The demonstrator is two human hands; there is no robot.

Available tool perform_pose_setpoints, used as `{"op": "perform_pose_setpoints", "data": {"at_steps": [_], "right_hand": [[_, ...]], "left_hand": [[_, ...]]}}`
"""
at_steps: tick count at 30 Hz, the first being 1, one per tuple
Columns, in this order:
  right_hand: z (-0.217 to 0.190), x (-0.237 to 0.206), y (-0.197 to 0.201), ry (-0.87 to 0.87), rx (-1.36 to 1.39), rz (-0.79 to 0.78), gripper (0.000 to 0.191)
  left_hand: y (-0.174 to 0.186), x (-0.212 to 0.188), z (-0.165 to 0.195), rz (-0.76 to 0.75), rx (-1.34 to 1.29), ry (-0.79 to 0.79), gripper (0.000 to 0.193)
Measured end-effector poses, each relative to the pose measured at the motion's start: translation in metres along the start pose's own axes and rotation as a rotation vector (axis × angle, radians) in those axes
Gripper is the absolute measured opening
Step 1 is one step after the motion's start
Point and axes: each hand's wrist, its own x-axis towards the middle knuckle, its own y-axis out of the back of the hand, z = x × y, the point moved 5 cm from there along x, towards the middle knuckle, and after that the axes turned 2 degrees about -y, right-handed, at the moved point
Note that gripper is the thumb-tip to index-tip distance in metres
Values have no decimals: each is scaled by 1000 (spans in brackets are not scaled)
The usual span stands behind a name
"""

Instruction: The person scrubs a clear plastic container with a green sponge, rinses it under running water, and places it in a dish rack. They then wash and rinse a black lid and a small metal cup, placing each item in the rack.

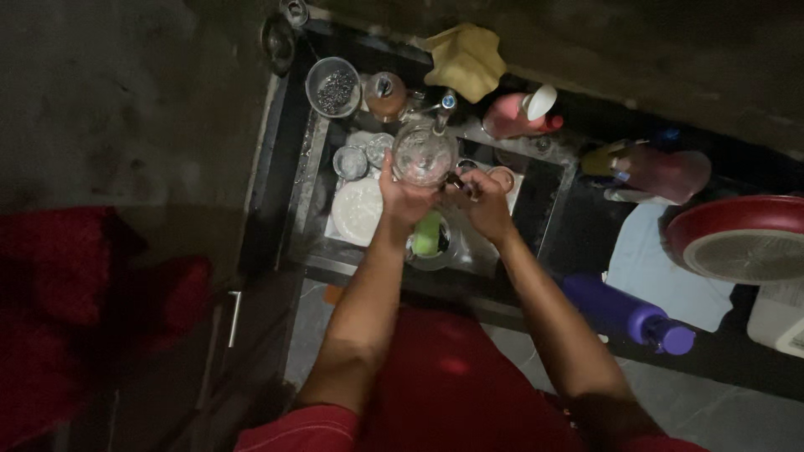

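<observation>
Two bare hands meet over the steel sink [548,188]: the left hand [404,199] is wrapped around a clear patterned glass bowl [424,154] held under the tap [442,109], the right hand [486,205] pinched on something small and dark I cannot identify. Several pieces, a white plate [358,211] and small glass cups [350,161], lie in the basin, seemingly unwashed.

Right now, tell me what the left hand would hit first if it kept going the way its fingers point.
The left hand already grips the clear glass; past it, the tap comes first, though depth is hard to judge.
</observation>
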Motion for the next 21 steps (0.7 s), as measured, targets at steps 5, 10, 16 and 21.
{"op": "perform_pose_setpoints", "data": {"at_steps": [5,10,16,21], "right_hand": [[-49,31,0,149,-103,-98,34],[-15,72,-83,-462,-210,-673,52],[1,66,-110,-164,-232,-1069,40],[-8,70,-101,-91,-76,-940,35]], "left_hand": [[21,10,4,55,200,-25,93],[20,11,-6,23,183,117,88],[27,10,14,127,147,167,84],[21,12,37,147,368,48,75]]}}
